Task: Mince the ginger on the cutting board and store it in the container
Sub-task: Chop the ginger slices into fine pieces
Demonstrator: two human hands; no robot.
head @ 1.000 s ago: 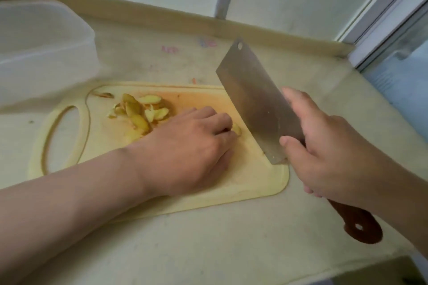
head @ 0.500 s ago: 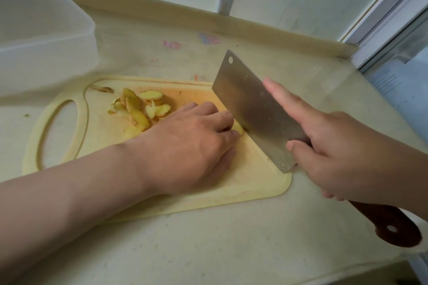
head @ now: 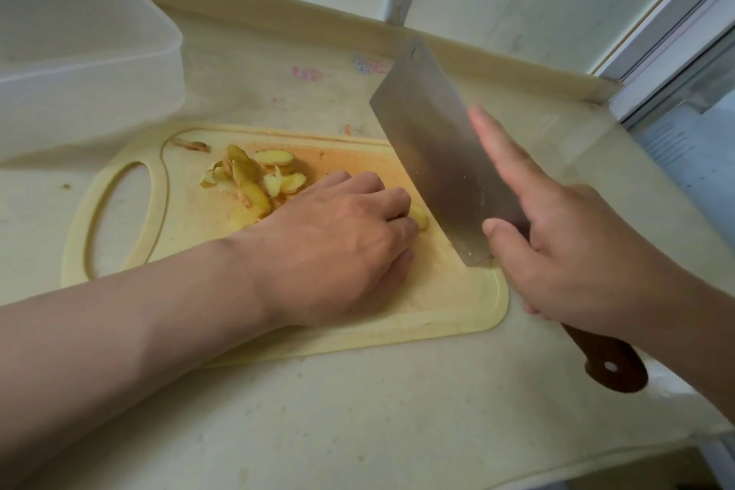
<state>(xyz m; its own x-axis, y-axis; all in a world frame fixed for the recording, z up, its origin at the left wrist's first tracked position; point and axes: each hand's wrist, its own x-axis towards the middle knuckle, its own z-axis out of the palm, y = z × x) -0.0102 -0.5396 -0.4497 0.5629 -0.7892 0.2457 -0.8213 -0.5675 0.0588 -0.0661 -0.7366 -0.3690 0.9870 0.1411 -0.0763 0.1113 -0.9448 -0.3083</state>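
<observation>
**Cleaver set beside the pinned ginger**

The left hand (head: 338, 243) lies knuckles-up on the pale yellow plastic cutting board (head: 457, 302). Its fingers are curled under and press down a small yellow ginger piece (head: 419, 216) that peeks out at the hand's three o'clock. Tucking the tips back looks deliberate: the knuckles, not the nails, face the blade and can guide it.

The right hand (head: 568, 251) grips the wide steel cleaver (head: 441, 155) with the dark brown handle, choked up at the blade's heel. The thumb presses near the heel and the forefinger stretches straight along the blade's upper part (a hold that, I would judge, steadies a heavy blade better than the handle alone). The blade stands tilted, its heel corner down towards the board's five o'clock corner and its edge just beside the held piece. Whether it touches the ginger I cannot tell.

All the ginger is on the board. Besides the pinned piece, a loose heap of ginger slices (head: 254, 179) lies at the left hand's eleven o'clock. They are thin, oval and overlapping, with pale yellow flesh and tan skin at the rims. A brownish scrap (head: 191, 145) lies apart near the board's handle hole. These are slices, not mince, so I judge the job early.

The translucent white plastic container (head: 99, 64) sits on the beige counter (head: 358, 410) at the board's ten o'clock, near enough for scraping into. What it holds I cannot tell.
</observation>
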